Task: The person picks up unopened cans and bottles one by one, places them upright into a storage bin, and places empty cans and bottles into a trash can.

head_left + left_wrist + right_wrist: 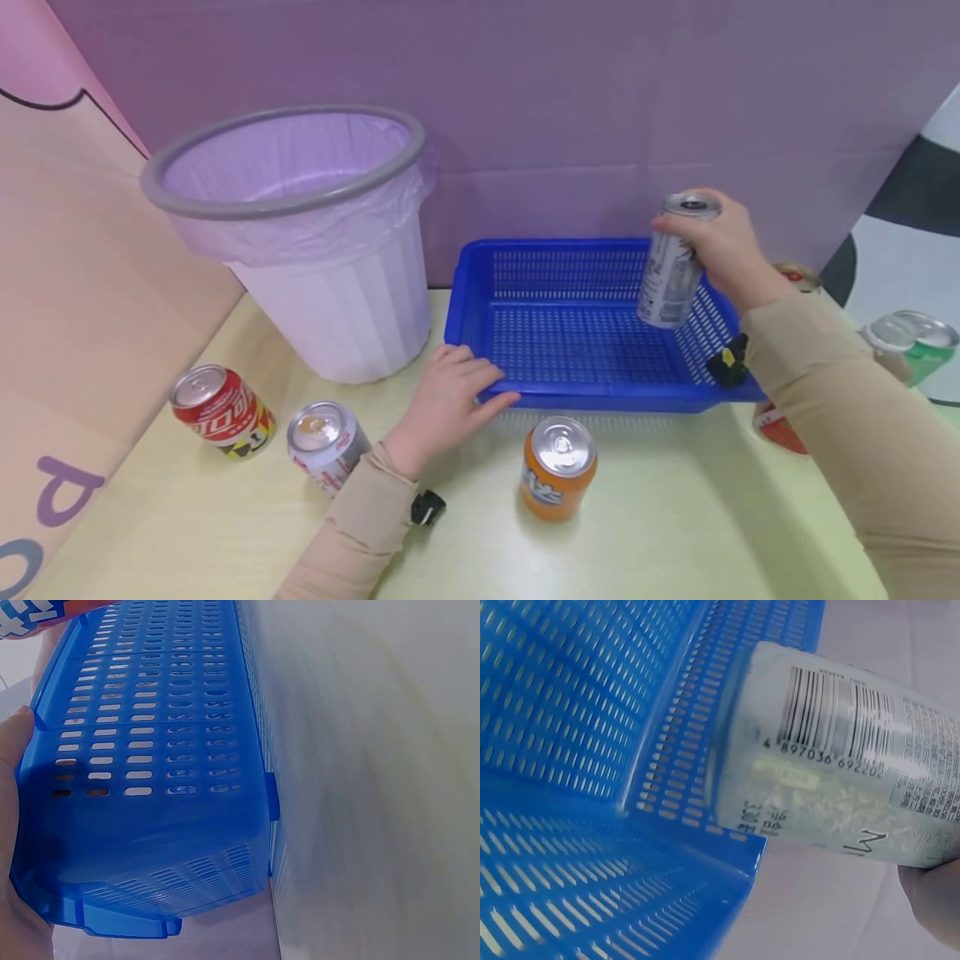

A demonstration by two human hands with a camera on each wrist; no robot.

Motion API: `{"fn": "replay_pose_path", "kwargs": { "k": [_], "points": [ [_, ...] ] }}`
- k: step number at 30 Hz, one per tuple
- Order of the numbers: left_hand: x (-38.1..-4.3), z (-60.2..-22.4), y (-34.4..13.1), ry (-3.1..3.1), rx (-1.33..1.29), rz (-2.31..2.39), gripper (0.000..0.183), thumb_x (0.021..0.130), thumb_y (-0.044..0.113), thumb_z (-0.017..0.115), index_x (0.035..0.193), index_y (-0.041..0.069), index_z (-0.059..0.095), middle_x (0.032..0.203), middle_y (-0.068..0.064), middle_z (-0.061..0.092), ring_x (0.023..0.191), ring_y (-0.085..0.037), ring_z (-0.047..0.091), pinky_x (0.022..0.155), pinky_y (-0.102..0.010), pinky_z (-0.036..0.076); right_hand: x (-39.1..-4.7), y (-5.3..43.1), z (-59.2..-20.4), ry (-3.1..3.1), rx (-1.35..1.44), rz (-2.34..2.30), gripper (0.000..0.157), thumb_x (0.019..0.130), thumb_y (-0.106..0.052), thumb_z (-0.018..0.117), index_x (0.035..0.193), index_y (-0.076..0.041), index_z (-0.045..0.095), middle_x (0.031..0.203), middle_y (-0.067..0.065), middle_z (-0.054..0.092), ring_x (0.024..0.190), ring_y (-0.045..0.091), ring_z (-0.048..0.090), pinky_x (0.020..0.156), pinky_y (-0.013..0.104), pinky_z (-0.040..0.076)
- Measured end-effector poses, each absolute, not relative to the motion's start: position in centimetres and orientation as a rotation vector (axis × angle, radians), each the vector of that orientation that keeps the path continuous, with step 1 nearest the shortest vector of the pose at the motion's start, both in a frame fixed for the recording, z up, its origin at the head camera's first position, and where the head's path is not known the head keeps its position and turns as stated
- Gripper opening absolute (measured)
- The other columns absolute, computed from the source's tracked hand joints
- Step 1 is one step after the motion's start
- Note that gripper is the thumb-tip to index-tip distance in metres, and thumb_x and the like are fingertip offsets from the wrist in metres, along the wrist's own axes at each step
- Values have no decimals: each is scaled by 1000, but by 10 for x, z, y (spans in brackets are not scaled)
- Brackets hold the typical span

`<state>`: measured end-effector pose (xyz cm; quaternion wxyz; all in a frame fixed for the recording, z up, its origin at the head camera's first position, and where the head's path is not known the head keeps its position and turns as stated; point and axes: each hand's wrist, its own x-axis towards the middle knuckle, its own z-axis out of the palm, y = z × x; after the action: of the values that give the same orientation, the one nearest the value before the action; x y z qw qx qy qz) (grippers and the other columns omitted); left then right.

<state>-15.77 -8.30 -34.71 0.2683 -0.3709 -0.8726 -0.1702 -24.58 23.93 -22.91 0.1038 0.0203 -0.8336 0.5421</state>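
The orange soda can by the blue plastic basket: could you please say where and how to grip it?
The orange soda can is probably best gripped round its upper sides from above: it stands upright, top uncovered, blue basket close behind.

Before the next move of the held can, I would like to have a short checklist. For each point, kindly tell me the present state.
1. Grip: right hand holds the silver can near its top: ok.
2. Support: left hand is on the near left corner of the basket: ok.
3. Silver can's base free of the basket: cannot tell; they overlap in the views.
4. Silver can emptied: cannot tell; its inside is not visible.
5. Orange can upright, outside the basket: ok.
6. Bin lined: ok, a bag hangs over its outside.
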Motion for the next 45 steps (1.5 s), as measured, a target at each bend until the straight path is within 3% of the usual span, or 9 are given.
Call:
{"fn": "replay_pose_path", "kwargs": {
  "k": [11,18,25,33,39,45],
  "points": [
    [-157,-345,-83,-2372,-996,-460,27,85,40,66,87,14,70,80,4,70,71,-13,48,79,-32,37,-256,237,-235,-2425,12,1571,26,84,-22,68,103,-23,51,83,-18,54,75,1,53,65,23,46],
    [-158,-346,-83,-2363,-999,-452,26,85,40,66,87,15,70,79,4,70,71,-13,48,78,-31,37,-260,239,-248,-2498,-53,1558,33,85,-33,68,110,-23,48,98,-11,52,88,5,51,86,36,42],
    [-158,-345,-83,-2362,-996,-456,28,85,40,65,87,13,70,79,4,70,71,-13,48,78,-32,37,-266,242,-262,-2496,-52,1529,36,84,-34,68,111,-21,48,100,-9,52,90,7,50,90,40,41],
    [-159,-346,-82,-2349,-1002,-455,28,85,41,65,87,13,71,79,4,70,71,-13,48,78,-32,37,-268,244,-272,-2553,-77,1495,62,85,-39,67,130,-8,40,109,-2,49,99,14,48,96,50,39],
    [-160,-347,-83,-2343,-996,-449,27,85,41,65,87,14,70,79,4,70,71,-13,48,78,-32,37,-270,243,-275,-2554,-50,1478,65,84,-40,67,132,-5,40,109,0,50,96,12,48,93,45,41],
    [-160,-347,-83,-2351,-996,-432,28,85,42,64,87,15,70,79,4,70,71,-13,48,78,-31,37,-269,242,-277,-2628,-31,1401,71,83,-44,67,135,-4,40,118,12,50,102,22,48,92,49,41]
  ]
}}
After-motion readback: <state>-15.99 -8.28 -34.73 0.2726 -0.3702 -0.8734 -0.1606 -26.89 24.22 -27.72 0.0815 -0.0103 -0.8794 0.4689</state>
